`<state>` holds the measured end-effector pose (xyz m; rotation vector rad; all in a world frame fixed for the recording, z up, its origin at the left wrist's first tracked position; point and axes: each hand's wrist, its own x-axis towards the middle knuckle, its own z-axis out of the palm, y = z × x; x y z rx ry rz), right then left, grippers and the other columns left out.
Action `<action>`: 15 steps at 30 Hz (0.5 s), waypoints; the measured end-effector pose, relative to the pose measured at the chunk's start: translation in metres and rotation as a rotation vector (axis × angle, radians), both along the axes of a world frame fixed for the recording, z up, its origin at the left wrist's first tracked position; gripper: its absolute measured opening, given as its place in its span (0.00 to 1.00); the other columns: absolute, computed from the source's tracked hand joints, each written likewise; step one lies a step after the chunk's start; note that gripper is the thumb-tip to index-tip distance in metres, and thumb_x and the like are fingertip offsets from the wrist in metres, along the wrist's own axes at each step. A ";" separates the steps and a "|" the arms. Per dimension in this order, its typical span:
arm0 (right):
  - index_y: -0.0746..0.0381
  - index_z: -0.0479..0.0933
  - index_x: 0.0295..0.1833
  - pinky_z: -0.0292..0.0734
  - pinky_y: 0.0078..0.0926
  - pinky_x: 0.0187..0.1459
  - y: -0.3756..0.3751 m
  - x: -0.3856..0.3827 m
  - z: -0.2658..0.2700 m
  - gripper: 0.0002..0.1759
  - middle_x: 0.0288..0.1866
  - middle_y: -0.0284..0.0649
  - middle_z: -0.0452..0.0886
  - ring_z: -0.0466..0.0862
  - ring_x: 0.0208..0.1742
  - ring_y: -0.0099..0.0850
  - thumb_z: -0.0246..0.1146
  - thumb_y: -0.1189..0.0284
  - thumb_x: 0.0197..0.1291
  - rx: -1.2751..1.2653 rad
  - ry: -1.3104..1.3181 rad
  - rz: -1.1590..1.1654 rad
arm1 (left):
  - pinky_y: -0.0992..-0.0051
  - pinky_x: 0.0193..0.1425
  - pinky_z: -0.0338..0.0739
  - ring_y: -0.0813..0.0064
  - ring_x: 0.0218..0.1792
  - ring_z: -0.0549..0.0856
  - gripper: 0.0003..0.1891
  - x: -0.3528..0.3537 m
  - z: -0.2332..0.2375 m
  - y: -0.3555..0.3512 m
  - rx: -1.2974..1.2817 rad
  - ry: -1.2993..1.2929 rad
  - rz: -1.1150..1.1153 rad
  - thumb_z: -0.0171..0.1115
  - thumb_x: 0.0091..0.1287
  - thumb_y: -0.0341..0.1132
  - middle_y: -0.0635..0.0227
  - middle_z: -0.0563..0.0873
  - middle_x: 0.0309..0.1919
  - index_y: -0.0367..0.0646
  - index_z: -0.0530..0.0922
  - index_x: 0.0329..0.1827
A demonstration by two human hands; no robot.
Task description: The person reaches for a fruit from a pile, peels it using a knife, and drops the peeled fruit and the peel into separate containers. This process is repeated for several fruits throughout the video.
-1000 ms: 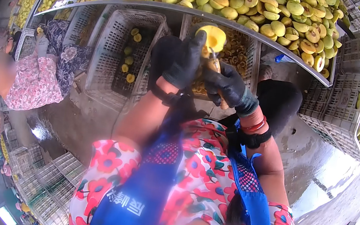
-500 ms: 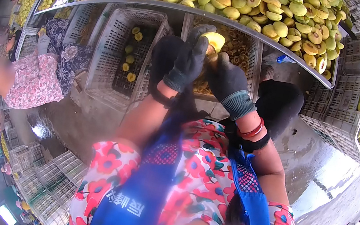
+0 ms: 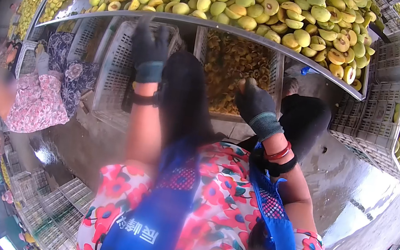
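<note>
My left hand (image 3: pixel 150 51), in a dark glove, is over the left crate (image 3: pixel 113 72), just below the table's metal edge. Its fingers are apart and slightly blurred, and no fruit shows in them. In a matching glove, my right hand (image 3: pixel 257 103) is closed above the right side of the middle crate (image 3: pixel 200 45). Something small and brownish shows at its fingertips, too unclear to name. Brown fruit pieces (image 3: pixel 234 67) fill the middle crate. Halved yellow-green fruit (image 3: pixel 242 4) is heaped on the table (image 3: pixel 176 17) beyond both hands.
Another person (image 3: pixel 43 103) sits at the left by the same table. Stacked crates (image 3: pixel 371 123) with fruit stand at the right, and more crates (image 3: pixel 57 207) are at the lower left. My knees flank the middle crate. The floor (image 3: pixel 333 186) looks wet.
My hands were together on a halved fruit and are now apart. The left hand moved left over the left crate and opened; the fruit is no longer in it. My right hand moved slightly down.
</note>
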<state>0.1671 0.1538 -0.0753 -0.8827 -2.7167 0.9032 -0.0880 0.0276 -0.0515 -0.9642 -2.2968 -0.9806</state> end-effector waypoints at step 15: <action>0.59 0.69 0.38 0.71 0.50 0.31 0.004 0.006 -0.009 0.12 0.23 0.51 0.78 0.79 0.28 0.54 0.59 0.62 0.57 -0.085 0.097 -0.017 | 0.62 0.62 0.70 0.56 0.60 0.73 0.27 -0.025 -0.054 0.229 -0.736 -0.060 -0.386 0.58 0.59 0.37 0.60 0.66 0.66 0.54 0.65 0.64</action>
